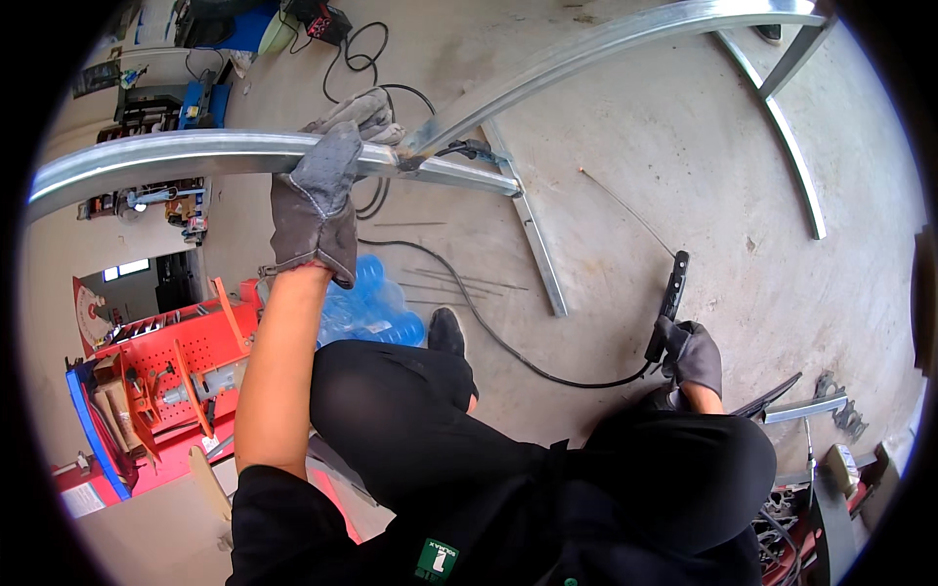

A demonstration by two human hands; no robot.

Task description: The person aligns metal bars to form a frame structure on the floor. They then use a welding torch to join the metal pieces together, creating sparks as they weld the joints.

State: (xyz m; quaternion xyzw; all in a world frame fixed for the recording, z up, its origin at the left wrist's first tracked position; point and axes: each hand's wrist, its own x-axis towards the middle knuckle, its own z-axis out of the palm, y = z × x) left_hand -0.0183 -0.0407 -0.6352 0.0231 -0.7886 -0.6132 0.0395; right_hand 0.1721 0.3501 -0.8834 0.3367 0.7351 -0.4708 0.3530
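Note:
My left hand (320,205), in a dark grey work glove, is closed round a silvery square metal tube (195,149) of a raised frame. Beyond that hand a lighter grey, glove-like cloth (360,114) touches the tube. Just to its right, a slanting tube (586,54) meets this one at a darkened joint (411,159). A dark cable clamp (469,148) sits beside the joint. My gloved right hand (692,354) grips the black handle of a welding electrode holder (674,288), low by my right knee. From it a thin welding rod (628,212) points up and left, its tip glowing orange.
A black cable (508,354) curves across the concrete floor to the holder. Several loose rods (459,281) lie near my shoe, beside blue plastic bottles (376,308). A red tool cart (186,381) stands at left, a black-and-red machine (320,21) at the far side.

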